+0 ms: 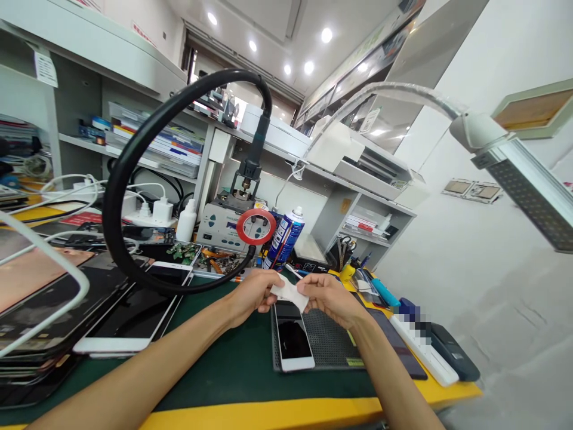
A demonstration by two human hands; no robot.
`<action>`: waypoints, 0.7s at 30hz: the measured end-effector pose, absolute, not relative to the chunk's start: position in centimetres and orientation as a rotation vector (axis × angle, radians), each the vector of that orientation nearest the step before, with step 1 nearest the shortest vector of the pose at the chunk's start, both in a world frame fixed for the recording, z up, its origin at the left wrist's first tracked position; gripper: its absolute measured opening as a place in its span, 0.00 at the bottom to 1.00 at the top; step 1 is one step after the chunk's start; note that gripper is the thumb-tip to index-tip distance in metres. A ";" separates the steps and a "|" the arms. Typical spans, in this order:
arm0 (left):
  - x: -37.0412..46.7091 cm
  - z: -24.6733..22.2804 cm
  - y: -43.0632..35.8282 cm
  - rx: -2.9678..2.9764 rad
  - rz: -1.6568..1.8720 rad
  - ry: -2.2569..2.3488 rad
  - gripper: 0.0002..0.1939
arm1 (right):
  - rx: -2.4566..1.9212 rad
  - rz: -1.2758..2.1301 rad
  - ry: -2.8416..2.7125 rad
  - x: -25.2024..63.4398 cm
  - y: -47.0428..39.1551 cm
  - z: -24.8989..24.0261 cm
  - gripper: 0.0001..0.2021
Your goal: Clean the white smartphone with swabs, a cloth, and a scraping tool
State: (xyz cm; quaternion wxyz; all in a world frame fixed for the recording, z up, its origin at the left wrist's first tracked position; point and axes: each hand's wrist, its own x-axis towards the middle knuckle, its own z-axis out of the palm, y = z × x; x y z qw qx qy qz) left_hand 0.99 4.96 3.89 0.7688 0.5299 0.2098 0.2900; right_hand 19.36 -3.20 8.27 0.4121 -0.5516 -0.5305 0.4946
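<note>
My left hand (261,292) and my right hand (332,297) pinch a small piece of white tissue (290,291) between them, one at each side. It is held a little above the upper end of a white smartphone (293,337) with a dark screen. The phone lies face up on a black perforated mat (329,340). My fingers and the tissue hide the phone's top edge. Close behind my hands, a thin white-tipped stick (293,272) shows; I cannot tell what it is.
A thick black hose (111,179) loops over the left side beside a grey hot-air station (224,227). A blue spray can (285,237) stands behind my hands. Stacked tablets (134,310) lie left; a white power strip (423,349) lies right. A lamp (523,173) overhangs the right.
</note>
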 end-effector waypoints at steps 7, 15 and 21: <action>1.3 3.4 5.2 1.205 0.742 0.615 0.09 | -1.511 1.203 -1.325 19.5 -3.7 8.3 0.18; 0.7 4.8 4.4 1.296 0.668 0.508 0.08 | -1.574 1.164 -1.528 17.7 -3.6 8.9 0.15; 0.7 4.3 4.8 1.162 0.642 0.420 0.09 | -1.537 1.189 -1.413 17.4 -3.5 8.7 0.16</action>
